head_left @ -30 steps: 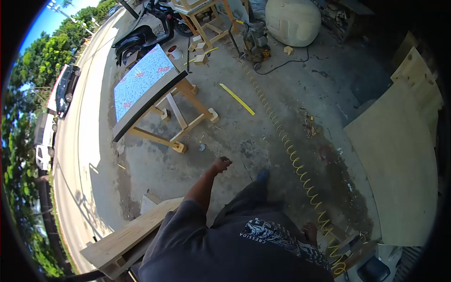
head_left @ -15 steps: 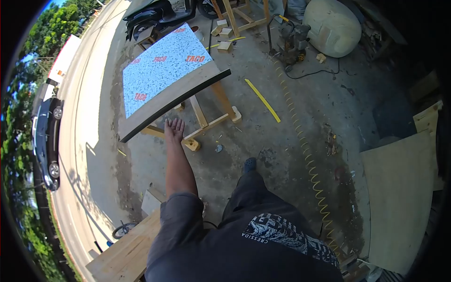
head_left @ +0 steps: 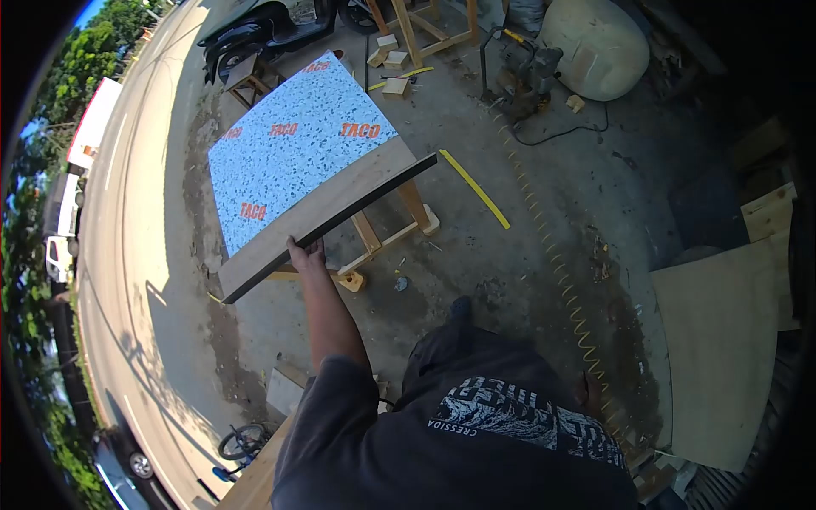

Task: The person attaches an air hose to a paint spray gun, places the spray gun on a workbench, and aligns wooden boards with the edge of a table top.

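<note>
- Since half a second ago, the left hand has gone from palm up, fingers spread, beside the panel to a hold on its near edge; the right hand, out of sight then, has come into view beside the shirt.
- Head view, left hand: it grasps the panel's dark near edge left of the middle, thumb at the upper side, fingers at the lower; how firmly cannot be told. The forearm reaches straight out from a dark sleeve.
- Head view, right hand: it hangs low by the person's side, partly hidden and in shadow, so whether it is clenched or released cannot be told.
- Head view, panel: it lies on a wooden stand ahead and to the left, covered in speckled blue film with orange TACO lettering, save for a bare wood-coloured strip along the near side.
- Head view, floor: a yellow strip lies to the right of the stand, with a coiled yellow hose farther right. Small wooden blocks lie beyond the panel.
- Head view, surroundings: a scooter stands past the panel, near a small stool; a plywood sheet is at the right, and a bicycle at the lower left.
</note>
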A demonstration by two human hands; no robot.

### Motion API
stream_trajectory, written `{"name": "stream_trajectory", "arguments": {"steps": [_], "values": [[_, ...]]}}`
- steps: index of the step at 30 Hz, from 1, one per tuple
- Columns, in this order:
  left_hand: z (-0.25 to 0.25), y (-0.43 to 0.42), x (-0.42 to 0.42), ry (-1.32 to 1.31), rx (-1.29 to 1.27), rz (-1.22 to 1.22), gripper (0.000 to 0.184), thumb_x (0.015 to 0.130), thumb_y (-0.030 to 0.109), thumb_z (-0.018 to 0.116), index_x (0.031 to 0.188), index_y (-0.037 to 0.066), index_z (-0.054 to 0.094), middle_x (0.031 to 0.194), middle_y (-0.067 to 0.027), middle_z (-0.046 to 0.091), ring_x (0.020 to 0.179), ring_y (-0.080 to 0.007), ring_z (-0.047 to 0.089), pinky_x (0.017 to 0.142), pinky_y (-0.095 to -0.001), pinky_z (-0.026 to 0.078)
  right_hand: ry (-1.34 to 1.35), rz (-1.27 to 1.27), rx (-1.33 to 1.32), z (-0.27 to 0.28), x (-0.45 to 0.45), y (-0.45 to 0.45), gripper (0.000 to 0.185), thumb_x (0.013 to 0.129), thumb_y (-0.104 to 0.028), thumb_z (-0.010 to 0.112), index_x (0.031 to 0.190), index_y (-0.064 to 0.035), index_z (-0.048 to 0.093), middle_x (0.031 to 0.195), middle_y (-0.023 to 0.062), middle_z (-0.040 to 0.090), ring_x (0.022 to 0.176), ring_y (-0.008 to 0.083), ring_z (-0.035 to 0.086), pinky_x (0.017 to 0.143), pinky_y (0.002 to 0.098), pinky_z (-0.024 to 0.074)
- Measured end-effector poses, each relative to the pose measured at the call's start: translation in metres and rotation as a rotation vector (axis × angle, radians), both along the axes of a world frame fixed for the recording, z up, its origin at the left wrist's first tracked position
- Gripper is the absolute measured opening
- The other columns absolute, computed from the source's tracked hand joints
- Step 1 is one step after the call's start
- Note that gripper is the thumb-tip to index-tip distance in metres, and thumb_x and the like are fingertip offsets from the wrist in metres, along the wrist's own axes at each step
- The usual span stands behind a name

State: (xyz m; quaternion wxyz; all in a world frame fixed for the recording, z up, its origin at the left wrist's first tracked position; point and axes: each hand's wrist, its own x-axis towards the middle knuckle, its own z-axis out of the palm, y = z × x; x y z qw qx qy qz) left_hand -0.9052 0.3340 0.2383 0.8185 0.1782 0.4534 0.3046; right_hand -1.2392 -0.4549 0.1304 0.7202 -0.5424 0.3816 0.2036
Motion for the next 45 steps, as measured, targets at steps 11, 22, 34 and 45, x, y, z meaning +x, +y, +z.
{"name": "stream_trajectory", "arguments": {"steps": [11, 22, 34, 45], "values": [[0.006, 0.001, 0.001, 0.029, 0.044, -0.021, 0.051, 0.09, 0.045, 0.043, 0.124, 0.007, 0.043, 0.121, -0.0148, 0.051, 0.107, -0.0333, 0.054, 0.086, -0.0528, 0.048, 0.044, 0.101, -0.248, -0.024, 0.017, 0.013, 0.024, 0.084, -0.03, 0.055, 0.086, -0.006, 0.058, 0.061, 0.0024, 0.053, 0.049, 0.0128, 0.052, 0.04, 0.0274, 0.0401], [0.01, -0.004, 0.005, 0.006, 0.005, 0.038, 0.054, 0.09, 0.049, 0.043, 0.125, 0.007, 0.043, 0.122, -0.0139, 0.051, 0.107, -0.0332, 0.053, 0.083, -0.0531, 0.049, -0.048, 0.069, -0.104, -0.035, -0.014, 0.004, 0.029, 0.093, -0.031, 0.043, 0.085, -0.0077, 0.058, 0.062, 0.0018, 0.053, 0.052, 0.0148, 0.051, 0.046, 0.0282, 0.0405], [-0.005, 0.021, 0.004, -0.063, -0.145, 0.006, 0.05, 0.089, 0.049, 0.046, 0.125, 0.014, 0.045, 0.125, -0.0093, 0.05, 0.111, -0.0325, 0.051, 0.087, -0.0554, 0.043, 0.027, 0.104, -0.207, -0.045, 0.012, 0.003, 0.024, 0.083, -0.027, 0.055, 0.083, -0.0032, 0.059, 0.069, 0.0057, 0.056, 0.054, 0.0157, 0.053, 0.051, 0.0297, 0.042], [-0.01, 0.019, -0.004, -0.082, -0.127, -0.013, 0.051, 0.089, 0.047, 0.047, 0.126, 0.012, 0.044, 0.128, -0.0101, 0.048, 0.115, -0.0327, 0.047, 0.092, -0.0587, 0.038, 0.015, 0.099, -0.345, -0.031, 0.015, 0.029, 0.022, 0.084, -0.023, 0.055, 0.081, -0.0019, 0.059, 0.068, 0.0054, 0.054, 0.06, 0.0165, 0.054, 0.054, 0.0309, 0.0424]]}}
